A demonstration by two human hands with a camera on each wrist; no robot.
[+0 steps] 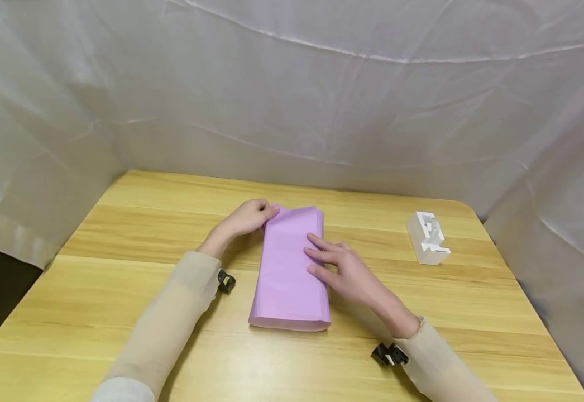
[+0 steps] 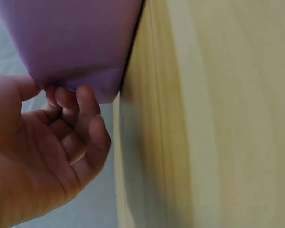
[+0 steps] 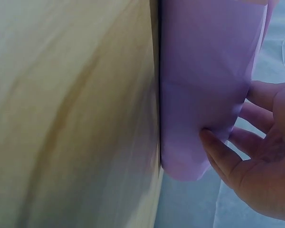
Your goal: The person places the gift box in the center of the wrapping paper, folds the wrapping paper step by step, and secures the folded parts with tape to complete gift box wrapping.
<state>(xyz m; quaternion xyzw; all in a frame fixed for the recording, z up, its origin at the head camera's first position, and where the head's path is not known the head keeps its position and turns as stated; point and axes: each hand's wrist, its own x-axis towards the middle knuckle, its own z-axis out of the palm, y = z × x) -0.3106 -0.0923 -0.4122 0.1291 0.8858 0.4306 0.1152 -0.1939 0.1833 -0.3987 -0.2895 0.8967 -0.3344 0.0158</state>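
A folded sheet of purple paper [image 1: 292,279] lies lengthwise on the wooden table, its near end rounded in a loose fold. At its far left corner my left hand [image 1: 253,216] pinches the edge between thumb and fingertips; in the left wrist view the thumb and curled fingers meet at the corner of the purple paper [image 2: 76,38]. My right hand [image 1: 342,268] rests on the paper's right side with fingers spread and fairly straight. From the right wrist view, its fingertips [image 3: 208,135] touch the side and top of the paper [image 3: 199,95].
A white tape dispenser [image 1: 426,237] stands at the right of the table [image 1: 121,279]. Pale curtains [image 1: 292,100] hang behind the table and at both sides. Each forearm carries a small black wrist camera [image 1: 226,282].
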